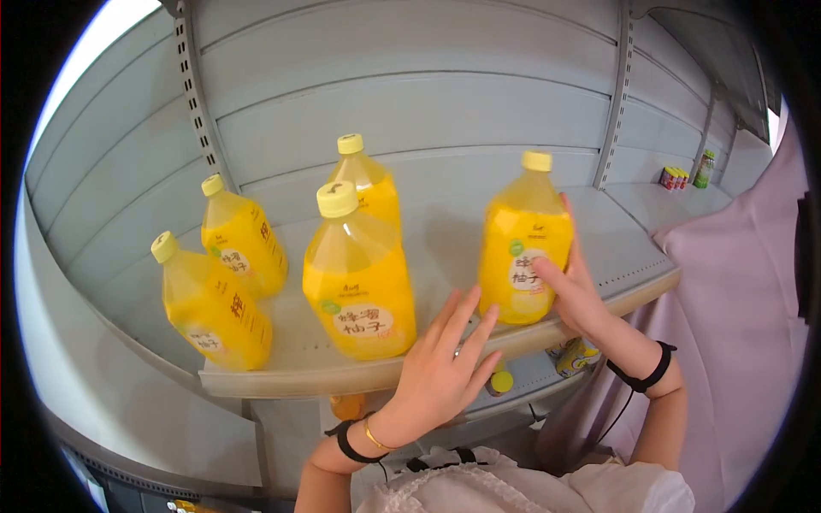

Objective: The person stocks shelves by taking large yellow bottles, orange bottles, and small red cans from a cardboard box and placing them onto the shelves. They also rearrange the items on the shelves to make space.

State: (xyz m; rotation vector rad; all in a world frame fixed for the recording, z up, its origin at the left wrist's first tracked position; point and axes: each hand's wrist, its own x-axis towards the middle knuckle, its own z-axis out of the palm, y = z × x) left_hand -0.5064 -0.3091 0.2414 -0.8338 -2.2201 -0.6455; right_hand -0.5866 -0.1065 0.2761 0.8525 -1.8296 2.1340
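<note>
My right hand is wrapped round the right side of a large yellow bottle with a pale yellow cap, its thumb over the label. The bottle is upright at the shelf's front edge. My left hand is open, fingers spread, in front of the shelf edge between that bottle and another yellow bottle. Behind the latter stands a third bottle, partly hidden. Two more yellow bottles, one at the back and one in front, stand at the left.
The grey shelf has a beige front edge. On a lower shelf are a yellow-capped bottle and a yellow can. Small red containers and a green bottle stand far right, near a pink curtain.
</note>
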